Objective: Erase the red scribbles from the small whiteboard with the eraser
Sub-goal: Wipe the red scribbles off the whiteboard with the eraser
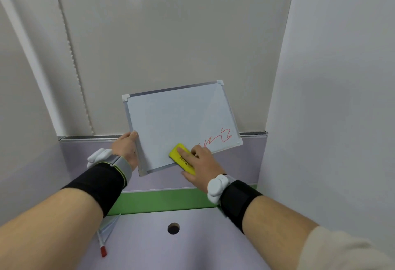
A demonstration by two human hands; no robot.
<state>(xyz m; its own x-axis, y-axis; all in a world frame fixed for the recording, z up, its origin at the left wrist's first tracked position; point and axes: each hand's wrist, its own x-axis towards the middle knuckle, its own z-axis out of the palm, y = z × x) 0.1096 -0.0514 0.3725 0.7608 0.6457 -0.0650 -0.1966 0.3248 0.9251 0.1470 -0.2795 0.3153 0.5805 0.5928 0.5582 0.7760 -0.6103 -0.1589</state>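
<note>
The small whiteboard [171,120] with a grey frame is held up, tilted, above the desk's back partition. My left hand [126,149] grips its lower left edge. A red scribble [220,138] runs along the lower right part of the board; the rest of its surface is white. My right hand [201,162] holds the yellow eraser [181,158] and presses it against the board's lower edge, just left of the scribble. My index finger lies along the eraser's top.
A red-capped marker [102,246] lies on the lilac desk [192,244] at lower left, beside a folded white paper [110,226]. A round cable hole [173,228] sits mid-desk. A green strip [162,201] and partition walls close in behind and on both sides.
</note>
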